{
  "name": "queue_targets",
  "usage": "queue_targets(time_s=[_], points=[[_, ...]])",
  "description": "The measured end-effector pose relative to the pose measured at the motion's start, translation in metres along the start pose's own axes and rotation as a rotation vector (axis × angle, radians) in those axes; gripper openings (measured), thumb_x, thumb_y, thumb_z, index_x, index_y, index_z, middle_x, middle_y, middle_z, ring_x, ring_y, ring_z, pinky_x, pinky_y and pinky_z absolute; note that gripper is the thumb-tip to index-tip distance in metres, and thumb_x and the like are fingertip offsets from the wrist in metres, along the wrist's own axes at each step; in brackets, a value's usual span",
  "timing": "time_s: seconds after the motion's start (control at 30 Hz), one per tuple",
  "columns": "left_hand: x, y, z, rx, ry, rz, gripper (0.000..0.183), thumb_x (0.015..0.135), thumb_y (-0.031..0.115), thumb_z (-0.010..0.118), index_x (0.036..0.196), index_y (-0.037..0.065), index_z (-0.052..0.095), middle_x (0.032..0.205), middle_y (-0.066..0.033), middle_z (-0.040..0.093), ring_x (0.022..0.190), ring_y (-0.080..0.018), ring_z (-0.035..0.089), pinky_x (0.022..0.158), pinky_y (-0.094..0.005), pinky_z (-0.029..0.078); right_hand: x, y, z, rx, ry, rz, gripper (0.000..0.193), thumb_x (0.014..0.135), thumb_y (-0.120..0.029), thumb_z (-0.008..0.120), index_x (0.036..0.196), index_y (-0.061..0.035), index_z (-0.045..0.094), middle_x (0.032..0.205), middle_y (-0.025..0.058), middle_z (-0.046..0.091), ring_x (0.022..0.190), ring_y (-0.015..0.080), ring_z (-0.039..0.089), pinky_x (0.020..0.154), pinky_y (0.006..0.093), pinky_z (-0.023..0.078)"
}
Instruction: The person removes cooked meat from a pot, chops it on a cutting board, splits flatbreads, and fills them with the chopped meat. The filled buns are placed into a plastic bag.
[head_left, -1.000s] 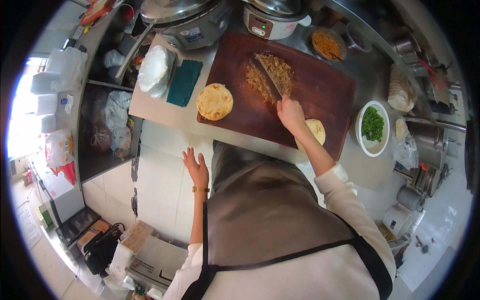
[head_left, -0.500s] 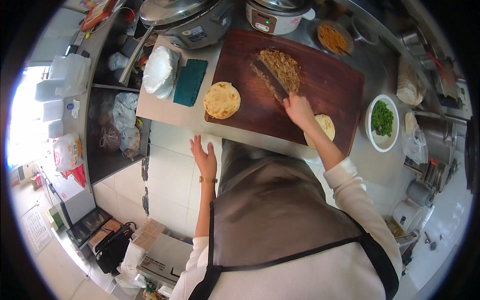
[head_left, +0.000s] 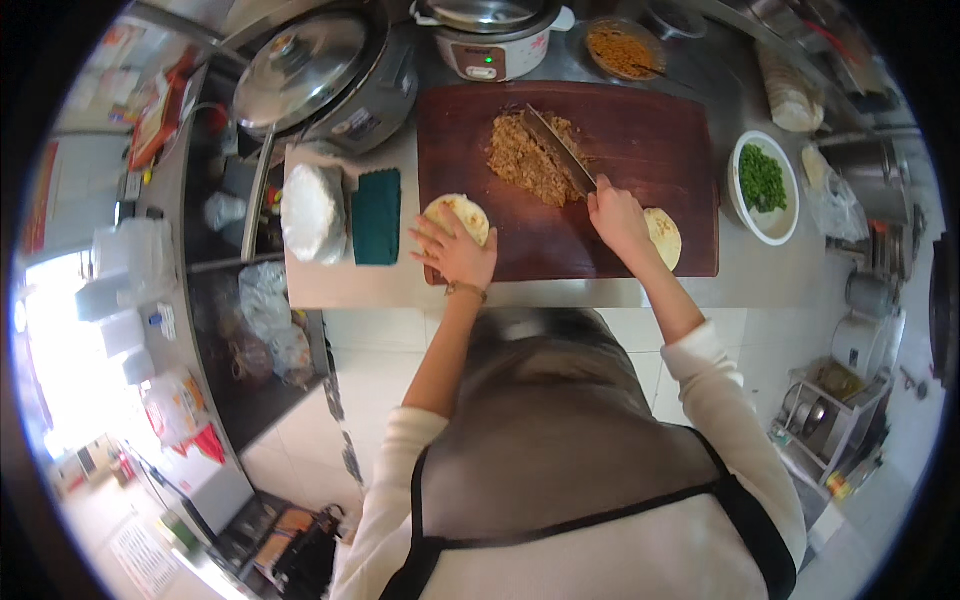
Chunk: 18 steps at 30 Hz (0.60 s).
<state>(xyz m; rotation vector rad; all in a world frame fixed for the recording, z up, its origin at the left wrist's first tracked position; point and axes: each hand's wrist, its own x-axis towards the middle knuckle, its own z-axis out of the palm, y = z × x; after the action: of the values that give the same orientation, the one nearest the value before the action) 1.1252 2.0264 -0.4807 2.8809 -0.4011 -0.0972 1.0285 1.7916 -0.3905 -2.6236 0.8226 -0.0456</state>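
Observation:
My right hand [head_left: 618, 215] is closed round the handle of a knife [head_left: 560, 148]. Its blade rests in a pile of brown chopped meat [head_left: 522, 165] on the dark red cutting board [head_left: 650, 125]. A second round flatbread [head_left: 663, 238] lies beside my right wrist, partly behind it. My left hand [head_left: 460, 248], fingers spread, lies over the near part of a round browned flatbread [head_left: 468, 208] at the board's left edge. The palm covers some of this bread.
Right of the board stands a white bowl of chopped greens [head_left: 762, 180]. Behind it sit a rice cooker [head_left: 492, 50] and a bowl of orange food [head_left: 625, 50]. To the left are a dark green cloth [head_left: 377, 218], a white plastic-wrapped stack [head_left: 313, 215] and a large lidded pot [head_left: 370, 100].
My left hand has come up from beside the counter onto the left flatbread. The knife has shifted into the meat, which is now spread differently. The whole view has turned slightly.

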Motion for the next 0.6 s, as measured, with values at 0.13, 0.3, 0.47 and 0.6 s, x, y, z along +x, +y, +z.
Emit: queue_targets(time_s=[0.13,0.3,0.47,0.6], points=[[0.002,-0.006,-0.010,0.080,-0.094,0.145,0.108,0.081,0.066,0.059,0.156,0.004,0.013,0.159,-0.0327,0.003,0.144,-0.0571,-0.002,0.108,-0.0742,0.004,-0.016,-0.010,0.008,-0.025,0.052,0.115,0.021,0.091,-0.015,0.055,0.102,0.0031,0.055,0.077,0.0283,0.067,0.075,0.0459,0.067,0.068,0.0554,0.055],[0.019,-0.020,-0.027,-0.103,-0.211,0.238,0.103,0.081,0.057,0.064,0.154,0.001,0.018,0.157,-0.0292,0.017,0.146,-0.0505,0.007,0.113,-0.0657,0.007,-0.026,-0.014,0.023,0.070,0.150,0.251,0.023,0.090,-0.015,0.056,0.099,0.0059,0.056,0.076,0.0285,0.066,0.075,0.0461,0.066,0.068,0.0559,0.054],[0.091,-0.048,-0.043,-0.114,-0.340,0.434,0.072,0.071,0.038,0.077,0.130,0.004,0.052,0.126,-0.0178,0.057,0.119,-0.0374,0.050,0.103,-0.0501,0.032,-0.046,-0.018,0.032,0.428,0.350,0.349,0.018,0.090,-0.016,0.060,0.094,0.0015,0.056,0.068,0.0185,0.062,0.056,0.0330,0.062,0.051,0.0452,0.049],[0.128,-0.051,-0.067,-0.330,-0.864,0.439,0.041,0.069,0.026,0.083,0.096,0.004,0.062,0.110,-0.0149,0.065,0.096,-0.0314,0.064,0.084,-0.0428,0.046,-0.082,-0.038,0.024,1.409,0.255,0.661,0.012,0.091,-0.010,0.061,0.087,-0.0080,0.050,0.061,-0.0047,0.040,0.044,0.0049,0.037,0.039,0.0232,0.031]])
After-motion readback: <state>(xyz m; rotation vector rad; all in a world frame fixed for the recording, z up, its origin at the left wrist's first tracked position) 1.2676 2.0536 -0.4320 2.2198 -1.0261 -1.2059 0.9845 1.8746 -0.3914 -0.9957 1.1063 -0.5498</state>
